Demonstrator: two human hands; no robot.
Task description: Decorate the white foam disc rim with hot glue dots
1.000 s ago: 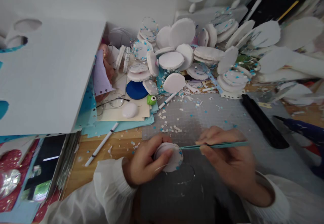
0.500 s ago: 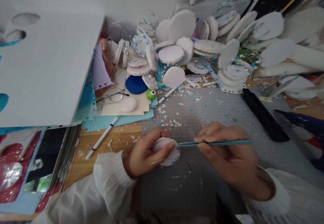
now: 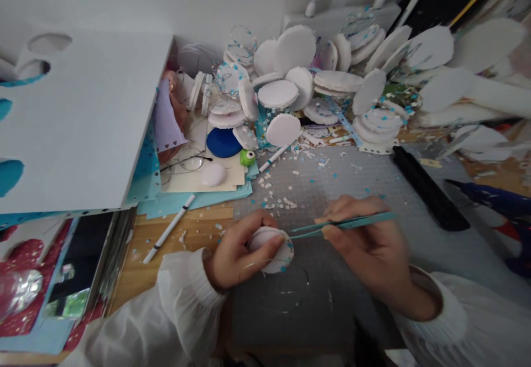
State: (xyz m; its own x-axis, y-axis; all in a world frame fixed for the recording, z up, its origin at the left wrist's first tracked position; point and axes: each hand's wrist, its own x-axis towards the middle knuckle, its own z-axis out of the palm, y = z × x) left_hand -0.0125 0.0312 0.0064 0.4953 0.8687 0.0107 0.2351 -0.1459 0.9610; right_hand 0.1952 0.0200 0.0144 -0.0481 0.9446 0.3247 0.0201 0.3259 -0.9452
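Note:
My left hand (image 3: 240, 253) grips a round white foam disc (image 3: 274, 249) with small blue specks on its edge, held just above the grey cutting mat (image 3: 332, 289). My right hand (image 3: 365, 245) pinches teal tweezers (image 3: 344, 223) whose tips reach the disc's top right edge. Both wrists wear loose white sleeves. Part of the disc is hidden by my left fingers.
A heap of white foam discs (image 3: 307, 79) fills the back of the table. A large white board (image 3: 74, 118) overhangs at the left. Glasses (image 3: 185, 162), a blue lid (image 3: 223, 142), a green frog punch (image 3: 248, 157), two white pens (image 3: 168, 229) and a black bar (image 3: 429, 187) lie around; paper bits litter the mat.
The tweezers have tilted, their far end rising, with the tips staying at the disc. The disc and both hands shifted slightly up and left in view.

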